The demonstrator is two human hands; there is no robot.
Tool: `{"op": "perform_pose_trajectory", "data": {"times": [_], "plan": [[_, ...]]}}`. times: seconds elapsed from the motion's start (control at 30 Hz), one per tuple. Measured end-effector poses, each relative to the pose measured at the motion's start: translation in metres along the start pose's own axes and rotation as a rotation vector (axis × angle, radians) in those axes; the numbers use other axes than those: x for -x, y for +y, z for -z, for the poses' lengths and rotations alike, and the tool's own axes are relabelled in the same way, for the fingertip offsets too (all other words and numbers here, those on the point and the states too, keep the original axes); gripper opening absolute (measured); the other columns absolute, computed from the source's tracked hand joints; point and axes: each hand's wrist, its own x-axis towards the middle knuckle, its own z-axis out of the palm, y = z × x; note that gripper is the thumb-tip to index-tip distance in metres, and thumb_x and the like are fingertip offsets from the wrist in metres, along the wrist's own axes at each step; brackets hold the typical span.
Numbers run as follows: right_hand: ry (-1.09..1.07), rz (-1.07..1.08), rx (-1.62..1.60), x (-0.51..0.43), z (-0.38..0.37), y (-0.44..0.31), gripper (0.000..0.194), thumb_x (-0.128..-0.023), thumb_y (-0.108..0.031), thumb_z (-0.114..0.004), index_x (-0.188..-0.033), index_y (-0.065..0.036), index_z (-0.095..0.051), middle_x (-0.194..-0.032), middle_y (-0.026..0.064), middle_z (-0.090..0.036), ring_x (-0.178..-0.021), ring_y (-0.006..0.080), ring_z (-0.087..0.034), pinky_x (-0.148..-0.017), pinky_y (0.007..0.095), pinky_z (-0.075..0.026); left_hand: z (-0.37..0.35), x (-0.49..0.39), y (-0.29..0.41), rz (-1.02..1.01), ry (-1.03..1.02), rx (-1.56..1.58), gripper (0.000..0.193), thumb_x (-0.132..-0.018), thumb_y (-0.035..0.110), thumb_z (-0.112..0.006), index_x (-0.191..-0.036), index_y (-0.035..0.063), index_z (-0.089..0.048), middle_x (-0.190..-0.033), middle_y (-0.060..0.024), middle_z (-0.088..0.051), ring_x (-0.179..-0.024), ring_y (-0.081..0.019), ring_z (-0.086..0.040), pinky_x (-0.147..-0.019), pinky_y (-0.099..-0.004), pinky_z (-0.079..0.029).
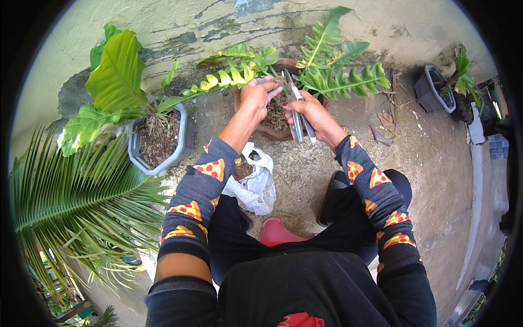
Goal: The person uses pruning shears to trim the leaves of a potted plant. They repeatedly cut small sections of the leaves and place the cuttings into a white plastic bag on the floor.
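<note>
My right hand [314,114] is wrapped around a pair of pruning shears [296,107] with grey handles, their blades pointing up toward the wall. Close to the blades, my left hand [255,97] pinches a small brown bit of plant matter [278,81]; its exact kind is unclear. Both hands are over a round brown pot [274,134] filled with dark, crumbly soil [274,116]. Out of this pot grow deeply lobed green leaves [345,81] on the right and yellow-green ones [218,81] on the left. The hands hide part of the pot.
An octagonal grey pot [184,133] with a broad-leaved plant [116,75] stands left, beside a palm frond [86,202]. Below my left forearm lies a white plastic bag [261,184] containing soil. A pink stool [276,231] is beneath me. Another potted plant [434,90] stands right, near dry leaves [384,137].
</note>
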Motion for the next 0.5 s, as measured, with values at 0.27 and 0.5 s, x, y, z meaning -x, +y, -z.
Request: {"op": "perform_pose_trajectory", "data": {"times": [0.27, 0.5], "plan": [[0.145, 0.121, 0.546, 0.0038, -0.0035, 0.0037, 0.076, -0.072, -0.028, -0.069, -0.137, -0.003, -0.038, -0.095, 0.0157, -0.062, -0.090, 0.0280, -0.061, -0.079, 0.0354, -0.046, -0.0012, 0.0016, 0.0010, -0.110, -0.065, -0.295, 0.019, -0.083, -0.009, -0.059, -0.102, -0.0067, -0.055, -0.097, -0.0133, -0.062, -0.087, -0.0221, -0.065, -0.079, -0.0322, -0.060], [0.064, -0.020, 0.391, 0.0039, -0.0008, 0.0037, 0.048, -0.077, -0.019, -0.066, -0.119, -0.003, -0.047, -0.081, 0.0113, -0.063, -0.069, 0.0211, -0.064, -0.062, 0.0324, -0.050, 0.0013, -0.0009, 0.0026, -0.135, -0.101, -0.476, 0.020, -0.083, -0.009, -0.060, -0.102, -0.0073, -0.056, -0.094, -0.0128, -0.063, -0.082, -0.0206, -0.065, -0.075, -0.0308, -0.060]]}}
